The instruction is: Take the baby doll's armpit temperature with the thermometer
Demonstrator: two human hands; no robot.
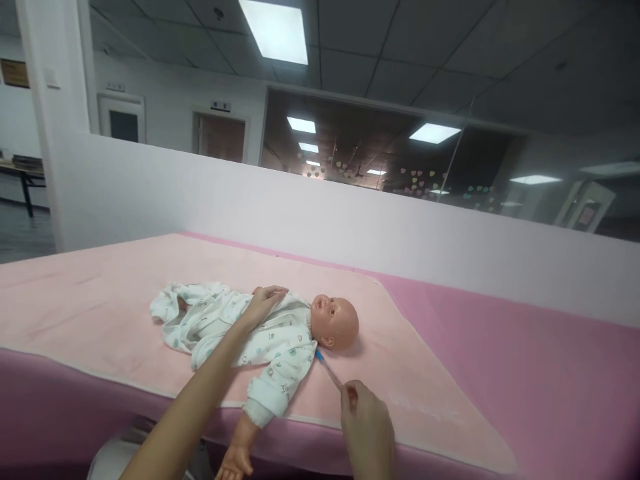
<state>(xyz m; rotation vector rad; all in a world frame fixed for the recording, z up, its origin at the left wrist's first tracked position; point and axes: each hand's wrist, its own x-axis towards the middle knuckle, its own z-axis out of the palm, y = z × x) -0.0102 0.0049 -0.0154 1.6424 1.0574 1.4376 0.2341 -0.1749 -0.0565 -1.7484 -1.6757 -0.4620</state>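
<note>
A baby doll (336, 323) in a white printed outfit lies on its back, head toward the right. One of its arms stretches toward me, and its bare hand (235, 463) hangs past the table's front edge. Across the doll's chest rests my left hand (265, 303), its fingers laid flat on the cloth and holding nothing. My right hand (367, 420) is closed on a thin stick with a blue tip (327, 370). That tip is at the doll's shoulder, just below the neck; whether it touches the outfit I cannot tell.
A pale pink blanket (425, 400) lies under the doll, over a darker pink cover (550, 360). Behind the table runs a low white wall (350, 220) with glass above it. A white seat (115, 460) shows below the front edge.
</note>
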